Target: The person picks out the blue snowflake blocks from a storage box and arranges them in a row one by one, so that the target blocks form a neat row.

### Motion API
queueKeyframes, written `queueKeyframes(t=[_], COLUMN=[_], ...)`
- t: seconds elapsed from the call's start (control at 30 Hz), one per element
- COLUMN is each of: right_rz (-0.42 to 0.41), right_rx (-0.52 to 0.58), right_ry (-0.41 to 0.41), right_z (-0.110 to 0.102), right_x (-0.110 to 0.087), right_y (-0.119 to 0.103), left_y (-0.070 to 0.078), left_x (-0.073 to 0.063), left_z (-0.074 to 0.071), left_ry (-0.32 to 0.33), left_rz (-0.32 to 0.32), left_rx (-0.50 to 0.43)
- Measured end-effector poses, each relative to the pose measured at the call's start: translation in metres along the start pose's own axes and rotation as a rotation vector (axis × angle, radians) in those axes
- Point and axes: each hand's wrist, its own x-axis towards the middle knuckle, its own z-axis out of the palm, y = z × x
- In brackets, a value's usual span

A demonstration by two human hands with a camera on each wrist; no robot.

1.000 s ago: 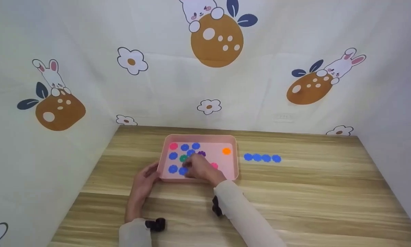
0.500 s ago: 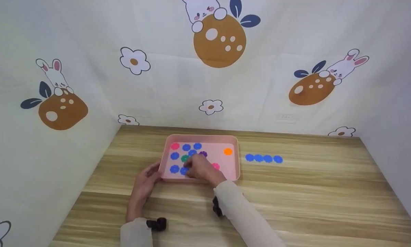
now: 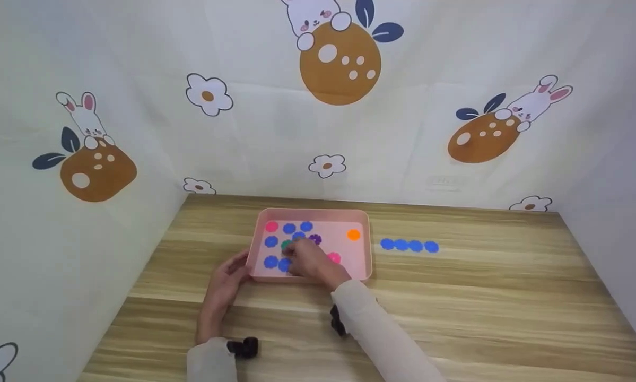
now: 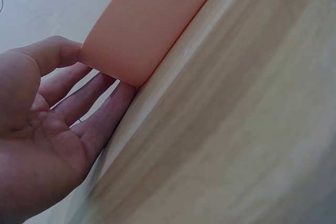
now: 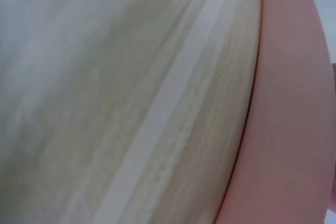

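Observation:
In the head view, a shallow pink tray (image 3: pixel 318 214) holds several small flower-shaped plastic discs, mostly blue ones like the blue disc (image 3: pixel 271 241). My left hand (image 3: pixel 225 284) rests its fingers against the tray's front left corner; in the left wrist view the left hand (image 4: pixel 58 114) has fairly straight fingers touching the pink wall. My right hand (image 3: pixel 312 260) reaches down inside the tray with bent fingers, beside a green disc (image 3: pixel 286 245) and a blue disc (image 3: pixel 284 265). Its fingertips are hidden, so whether they pinch a disc does not show.
Right of the tray, several blue discs (image 3: pixel 416 245) lie in a row on the wooden table (image 3: pixel 482 302). Inside the tray are also an orange disc (image 3: pixel 354 234), a purple disc (image 3: pixel 315 239) and pink discs (image 3: pixel 271 226). A patterned cloth (image 3: pixel 264 132) hangs behind.
The right hand's fingers have shifted slightly over the green disc, covering more of it. The left hand stays at the tray corner. The whole head view has drifted a little.

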Motion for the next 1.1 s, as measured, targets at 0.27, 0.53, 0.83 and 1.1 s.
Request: queueKeyframes(t=[0.27, 0.53, 0.83, 1.1], right_rz=[-0.082, -0.016, 0.023, 0.044], right_rx=[-0.049, -0.029, 0.003, -0.006], right_ry=[-0.023, -0.029, -0.011, -0.017], right_z=[-0.0002, -0.0011, -0.0042, -0.0031], right_x=[0.0029, 0.0008, -0.0023, -0.0033], right_y=[0.0036, 0.0014, 0.0031, -0.0010], left_y=[-0.0008, -0.0010, -0.0002, -0.0009], left_x=[-0.0019, -0.0009, -0.0008, -0.0004], left_z=[0.0004, 0.0003, 0.0014, 0.0001], left_ry=[0.002, -0.003, -0.003, -0.001], left_rz=[0.012, -0.001, 0.004, -0.019], left_rx=[0.002, -0.003, -0.034, -0.018])
